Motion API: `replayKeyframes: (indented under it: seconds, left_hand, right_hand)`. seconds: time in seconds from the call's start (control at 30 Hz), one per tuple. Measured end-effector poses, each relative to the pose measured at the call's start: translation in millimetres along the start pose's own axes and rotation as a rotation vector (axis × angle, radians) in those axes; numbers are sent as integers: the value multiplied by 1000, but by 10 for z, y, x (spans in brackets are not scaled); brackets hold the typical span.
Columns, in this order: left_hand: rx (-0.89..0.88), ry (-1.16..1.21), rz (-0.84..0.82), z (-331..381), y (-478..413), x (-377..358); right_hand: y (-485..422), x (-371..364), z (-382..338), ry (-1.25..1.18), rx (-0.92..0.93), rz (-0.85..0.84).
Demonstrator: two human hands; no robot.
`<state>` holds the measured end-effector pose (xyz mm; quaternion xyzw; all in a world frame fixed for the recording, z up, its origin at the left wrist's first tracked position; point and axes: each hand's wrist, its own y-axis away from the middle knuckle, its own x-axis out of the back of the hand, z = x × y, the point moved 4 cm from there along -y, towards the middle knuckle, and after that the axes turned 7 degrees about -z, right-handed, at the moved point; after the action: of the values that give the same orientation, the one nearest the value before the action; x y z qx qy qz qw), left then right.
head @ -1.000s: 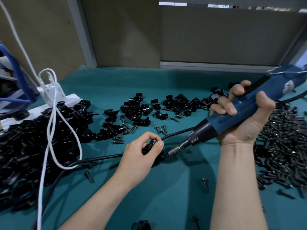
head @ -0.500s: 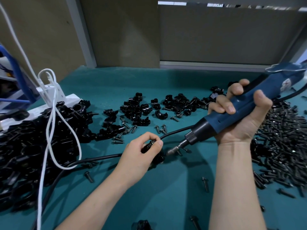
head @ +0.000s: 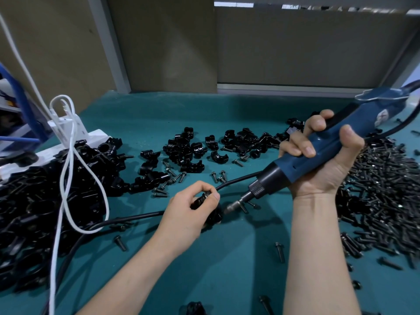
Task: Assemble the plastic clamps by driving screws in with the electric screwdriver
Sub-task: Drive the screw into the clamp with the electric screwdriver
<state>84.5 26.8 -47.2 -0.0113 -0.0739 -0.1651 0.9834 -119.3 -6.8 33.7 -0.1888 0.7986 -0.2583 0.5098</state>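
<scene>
My left hand (head: 189,210) pinches a black plastic clamp (head: 212,214) down on the green mat, mostly hiding it. My right hand (head: 322,160) grips the blue electric screwdriver (head: 318,151), tilted down to the left. Its metal bit (head: 234,205) meets the clamp's right side. Loose clamp halves (head: 188,151) lie scattered behind my hands. A big heap of black screws (head: 381,196) lies at the right.
A large pile of black clamps (head: 45,201) fills the left, with white cables (head: 68,178) looping over it and a white power strip (head: 68,142) behind. A black cord (head: 127,219) crosses the mat under my left hand. Stray screws (head: 279,251) lie near the front.
The screwdriver and my right hand have shifted slightly left and down toward the clamp. My left hand keeps its grip in the same place.
</scene>
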Motion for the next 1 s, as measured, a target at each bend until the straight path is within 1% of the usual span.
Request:
replayKeyframes:
  seconds: [0.37, 1.0]
  left_hand:
    - [-14, -37, 44, 17, 17, -11]
    - [-15, -2, 72, 43, 43, -10]
  right_hand:
    - [26, 63, 30, 1, 3, 41]
    - [22, 85, 65, 10, 2, 69]
